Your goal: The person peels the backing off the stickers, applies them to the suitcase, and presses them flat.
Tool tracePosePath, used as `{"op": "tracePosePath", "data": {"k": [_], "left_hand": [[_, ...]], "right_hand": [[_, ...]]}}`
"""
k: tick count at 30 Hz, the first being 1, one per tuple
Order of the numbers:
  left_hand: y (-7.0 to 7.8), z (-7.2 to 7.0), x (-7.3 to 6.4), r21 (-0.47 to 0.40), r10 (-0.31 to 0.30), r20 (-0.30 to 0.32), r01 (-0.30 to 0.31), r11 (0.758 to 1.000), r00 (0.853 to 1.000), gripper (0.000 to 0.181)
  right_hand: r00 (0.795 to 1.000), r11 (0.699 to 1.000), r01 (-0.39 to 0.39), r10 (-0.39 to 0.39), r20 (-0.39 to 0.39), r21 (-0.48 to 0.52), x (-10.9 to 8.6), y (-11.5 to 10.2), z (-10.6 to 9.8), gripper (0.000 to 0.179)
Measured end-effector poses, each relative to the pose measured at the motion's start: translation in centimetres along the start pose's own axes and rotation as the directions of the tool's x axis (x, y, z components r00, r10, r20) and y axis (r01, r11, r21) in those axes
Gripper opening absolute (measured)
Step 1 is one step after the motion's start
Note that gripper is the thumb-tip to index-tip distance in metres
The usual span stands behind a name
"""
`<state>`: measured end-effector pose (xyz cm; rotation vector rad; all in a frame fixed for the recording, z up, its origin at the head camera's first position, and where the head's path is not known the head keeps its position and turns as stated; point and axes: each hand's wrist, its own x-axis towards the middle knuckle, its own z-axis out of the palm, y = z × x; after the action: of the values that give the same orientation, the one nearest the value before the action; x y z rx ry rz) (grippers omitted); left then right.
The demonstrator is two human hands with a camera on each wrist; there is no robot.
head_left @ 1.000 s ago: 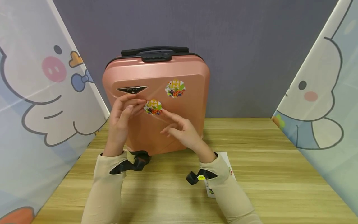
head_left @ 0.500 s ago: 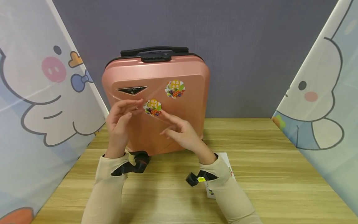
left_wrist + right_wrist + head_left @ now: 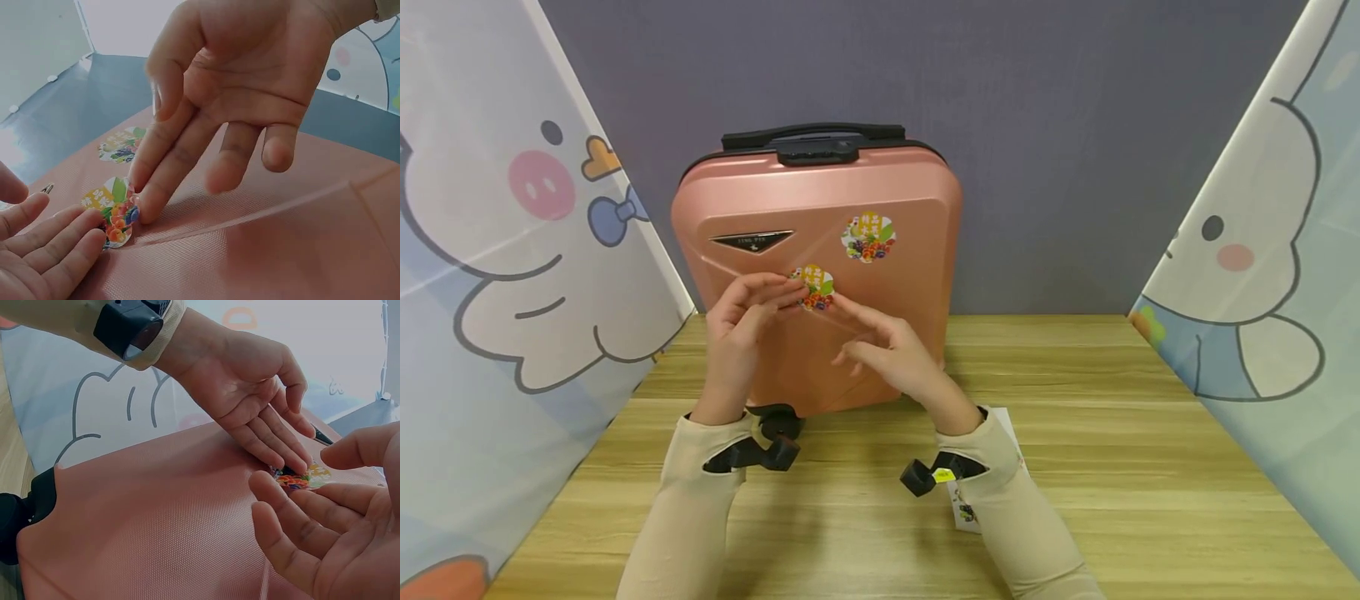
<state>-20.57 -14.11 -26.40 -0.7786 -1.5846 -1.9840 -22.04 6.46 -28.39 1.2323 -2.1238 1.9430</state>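
Note:
A pink hard-shell suitcase (image 3: 880,179) stands upright in the head view. Low on its front is a round fruit sticker (image 3: 817,289), with a second fruit sticker (image 3: 868,237) higher to the right. My left hand (image 3: 741,333) lays its straight fingers over the lower sticker's left part, covering some of it. From the other side, my right hand (image 3: 895,350) touches that sticker's right edge with extended fingertips; its other fingers bend loosely. Close up, the left wrist view shows fingers of both hands against the lower sticker (image 3: 117,215), which lies against the shell.
A white sheet with fruit prints (image 3: 964,507) lies on the wooden table (image 3: 1112,433), partly under the right forearm. The suitcase has a black top handle (image 3: 816,130), a dark nameplate (image 3: 752,242) and a black wheel (image 3: 778,421). Cartoon-printed panels flank a grey back wall (image 3: 1075,167).
My left hand lifted slightly off to the left half a second ago, then came right, its fingertips now over the lower sticker. The right hand has hardly moved.

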Motion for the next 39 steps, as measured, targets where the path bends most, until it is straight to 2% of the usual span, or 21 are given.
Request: {"op": "tracePosePath", "data": {"k": [5, 9, 14, 18, 22, 25, 29, 32, 36, 39], "left_hand": [[0.3, -0.1, 0.3, 0.008, -0.017, 0.004, 0.017, 1.0, 1.0, 0.027], [0.5, -0.2, 0.3, 0.017, -0.041, -0.002, 0.041, 0.999, 0.999, 0.027], [0.6, -0.2, 0.2, 0.014, -0.046, -0.001, 0.046, 0.999, 0.999, 0.026], [0.6, -0.2, 0.2, 0.004, -0.036, 0.003, 0.036, 0.999, 0.999, 0.025], [0.6, -0.3, 0.3, -0.008, -0.027, 0.003, 0.027, 1.0, 1.0, 0.025], [0.6, -0.3, 0.4, -0.007, -0.027, 0.005, 0.027, 1.0, 1.0, 0.024], [0.7, -0.2, 0.4, 0.0, -0.029, 0.004, 0.029, 1.0, 1.0, 0.023], [0.5, -0.1, 0.4, -0.015, -0.015, 0.014, 0.015, 1.0, 1.0, 0.024], [0.2, 0.3, 0.5, -0.058, 0.013, 0.029, -0.011, 0.998, 0.999, 0.026], [0.1, 0.7, 0.7, -0.069, 0.026, 0.033, -0.024, 0.997, 0.999, 0.026]], "right_hand": [[1.0, 0.997, 0.004, -0.005, 0.009, 0.071, 0.2, 0.1, -0.1, 0.06], [0.999, 0.98, -0.037, 0.035, 0.015, 0.195, 0.0, 0.1, 0.0, 0.06], [0.997, 0.937, -0.061, 0.045, 0.055, 0.343, -0.3, 0.3, 0.3, 0.061], [0.995, 0.888, -0.078, 0.038, 0.096, 0.454, -0.6, 0.4, 0.5, 0.066], [0.993, 0.847, -0.08, 0.019, 0.12, 0.525, -0.9, 0.7, 0.6, 0.069], [0.993, 0.842, -0.082, 0.022, 0.118, 0.532, -1.0, 1.0, 0.6, 0.071], [0.994, 0.864, -0.093, 0.055, 0.091, 0.495, -1.2, 1.6, 0.5, 0.069], [0.997, 0.878, -0.077, 0.055, 0.059, 0.473, -1.3, 2.0, 0.5, 0.059], [1.0, 0.883, 0.015, -0.003, -0.026, 0.469, -1.0, 1.6, 0.4, 0.039], [0.989, 0.881, 0.116, -0.062, -0.131, 0.459, -0.3, 0.9, 0.3, 0.028]]}}
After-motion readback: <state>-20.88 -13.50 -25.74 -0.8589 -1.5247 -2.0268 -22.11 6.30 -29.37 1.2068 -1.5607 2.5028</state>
